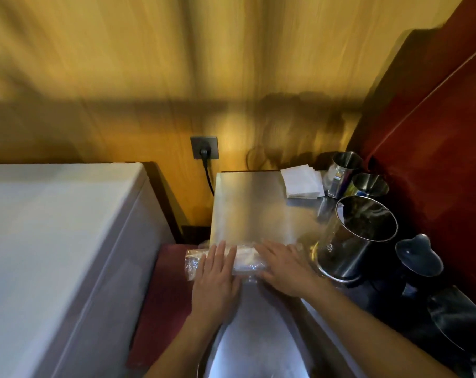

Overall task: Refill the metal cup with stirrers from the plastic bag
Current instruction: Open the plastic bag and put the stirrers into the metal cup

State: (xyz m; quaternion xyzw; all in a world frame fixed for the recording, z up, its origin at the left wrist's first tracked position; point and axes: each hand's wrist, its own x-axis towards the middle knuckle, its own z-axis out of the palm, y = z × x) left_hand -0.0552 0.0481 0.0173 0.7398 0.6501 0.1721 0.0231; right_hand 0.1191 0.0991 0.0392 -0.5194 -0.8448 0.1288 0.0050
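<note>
A clear plastic bag of pale stirrers [246,260] lies across the near left edge of the steel counter [247,208], one end hanging past the edge. My left hand [217,271] rests flat on its left part, fingers together. My right hand [283,266] lies flat on its right end, fingers slightly spread. Neither hand is wrapped around the bag. A large metal cup [354,238] stands just right of my right hand, tilted in this view, its inside dark. Two smaller metal cups [346,165] [369,184] stand behind it.
A stack of white napkins [302,184] sits at the counter's back right. Dark jugs [419,260] stand to the right by a red wall. A white appliance top [54,227] fills the left. A wall socket with a black plug [204,148] sits behind the counter.
</note>
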